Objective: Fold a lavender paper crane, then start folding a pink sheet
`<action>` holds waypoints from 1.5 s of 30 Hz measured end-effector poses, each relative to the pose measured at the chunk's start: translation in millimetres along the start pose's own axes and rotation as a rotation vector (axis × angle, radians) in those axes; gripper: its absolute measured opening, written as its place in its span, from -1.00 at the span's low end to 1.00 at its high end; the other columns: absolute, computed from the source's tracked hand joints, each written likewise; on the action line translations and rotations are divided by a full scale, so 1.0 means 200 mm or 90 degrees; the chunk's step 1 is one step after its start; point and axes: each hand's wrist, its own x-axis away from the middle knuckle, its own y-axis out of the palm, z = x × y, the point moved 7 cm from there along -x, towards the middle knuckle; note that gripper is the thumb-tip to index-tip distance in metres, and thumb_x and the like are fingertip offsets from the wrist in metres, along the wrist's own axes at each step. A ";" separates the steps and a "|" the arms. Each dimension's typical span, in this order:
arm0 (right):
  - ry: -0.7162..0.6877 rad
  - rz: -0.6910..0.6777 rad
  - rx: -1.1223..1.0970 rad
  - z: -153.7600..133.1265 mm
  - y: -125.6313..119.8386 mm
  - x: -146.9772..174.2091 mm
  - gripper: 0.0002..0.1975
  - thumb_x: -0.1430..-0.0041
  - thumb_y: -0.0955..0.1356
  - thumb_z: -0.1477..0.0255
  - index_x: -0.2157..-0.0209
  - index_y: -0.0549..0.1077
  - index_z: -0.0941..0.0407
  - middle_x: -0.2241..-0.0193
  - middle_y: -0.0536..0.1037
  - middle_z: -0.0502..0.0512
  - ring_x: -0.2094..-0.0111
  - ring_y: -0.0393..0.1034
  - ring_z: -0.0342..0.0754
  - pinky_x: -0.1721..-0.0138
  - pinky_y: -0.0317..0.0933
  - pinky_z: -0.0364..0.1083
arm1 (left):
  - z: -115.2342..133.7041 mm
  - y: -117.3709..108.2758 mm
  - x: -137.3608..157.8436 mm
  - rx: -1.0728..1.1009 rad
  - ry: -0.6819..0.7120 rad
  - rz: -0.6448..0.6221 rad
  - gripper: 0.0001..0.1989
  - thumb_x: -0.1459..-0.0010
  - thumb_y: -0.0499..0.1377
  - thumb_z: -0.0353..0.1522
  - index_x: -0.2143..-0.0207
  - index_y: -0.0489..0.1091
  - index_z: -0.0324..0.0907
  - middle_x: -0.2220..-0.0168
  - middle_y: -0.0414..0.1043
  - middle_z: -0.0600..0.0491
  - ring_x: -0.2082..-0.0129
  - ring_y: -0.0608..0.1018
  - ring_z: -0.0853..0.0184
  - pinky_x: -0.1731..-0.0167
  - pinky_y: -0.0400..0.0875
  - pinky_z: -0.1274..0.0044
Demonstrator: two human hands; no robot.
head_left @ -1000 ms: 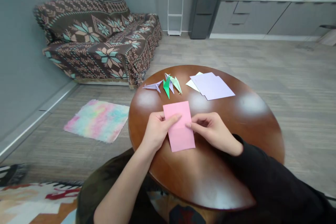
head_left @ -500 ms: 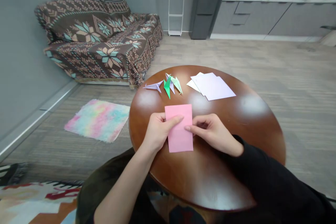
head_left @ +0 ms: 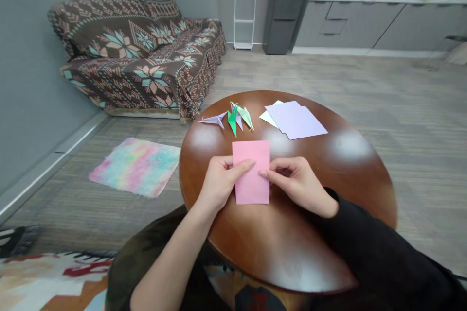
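A pink sheet of paper (head_left: 251, 189), an upright rectangle that looks folded, is held between both hands above the near part of the round table. My left hand (head_left: 221, 180) grips its left edge, thumb lying across the front and fingers behind. On the opposite edge, my right hand (head_left: 294, 180) pinches the paper between thumb and fingers. The fingertips behind the sheet are hidden. Beyond the paper lie several folded paper cranes, among them a green crane (head_left: 232, 120) and a lilac crane (head_left: 214, 120).
Lilac paper sheets (head_left: 301, 121) overlap a pale green one at the table's back right. The brown round table (head_left: 350, 189) has a curved edge close to my lap. A covered sofa (head_left: 146, 58), a pastel rug (head_left: 136, 166) and kitchen cabinets (head_left: 365, 26) stand farther off.
The pink paper has shifted slightly up and to the right and looks a little more tilted away. Both hands keep their hold; the cranes and lilac sheets have stayed put.
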 end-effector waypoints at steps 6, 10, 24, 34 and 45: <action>-0.005 0.098 -0.046 0.01 -0.06 -0.01 -0.64 -0.15 0.52 0.13 0.50 0.56 0.12 0.60 0.54 0.02 0.61 0.33 -0.12 0.58 0.20 -0.13 | -0.02 0.04 0.00 0.031 -0.050 -0.051 -0.69 -0.02 0.47 -0.19 0.32 0.70 -0.28 0.33 0.69 -0.08 0.42 0.59 0.27 0.33 0.43 0.49; 0.012 0.079 -0.085 0.02 -0.04 -0.01 -0.63 -0.13 0.53 0.13 0.52 0.56 0.12 0.58 0.58 0.03 0.60 0.35 -0.11 0.57 0.22 -0.12 | -0.03 0.02 0.00 0.064 -0.073 -0.037 -0.68 0.02 0.48 -0.19 0.37 0.68 -0.29 0.43 0.64 -0.07 0.46 0.56 0.29 0.35 0.42 0.49; -0.271 0.011 0.376 -0.16 -0.04 0.02 -0.90 -0.29 0.44 0.39 0.17 0.54 0.08 0.16 0.65 0.15 0.06 0.47 0.11 -0.02 0.19 0.09 | 0.03 0.04 0.06 -0.360 -0.145 -0.332 -0.61 -0.04 0.35 -0.20 0.68 0.37 -0.22 0.67 0.17 0.17 0.63 0.15 0.48 0.61 -0.04 0.56; -0.155 -0.215 0.314 -0.12 0.13 0.02 -0.90 -0.23 0.42 0.49 0.40 0.56 0.12 0.42 0.60 0.03 0.35 0.45 -0.05 0.18 0.23 -0.05 | 0.09 0.14 0.08 -0.523 -0.051 -0.389 -0.64 -0.01 0.27 -0.34 0.72 0.21 -0.17 0.68 0.01 0.19 0.63 0.09 0.46 0.63 -0.11 0.51; -0.074 -0.195 0.209 -0.09 0.15 0.01 -0.88 -0.08 0.37 0.60 0.47 0.52 0.15 0.48 0.55 0.00 0.47 0.34 -0.14 0.40 0.16 -0.14 | 0.08 0.15 0.09 -0.531 -0.042 -0.398 -0.67 0.01 0.24 -0.36 0.70 0.18 -0.16 0.69 0.02 0.19 0.63 0.13 0.45 0.61 -0.09 0.51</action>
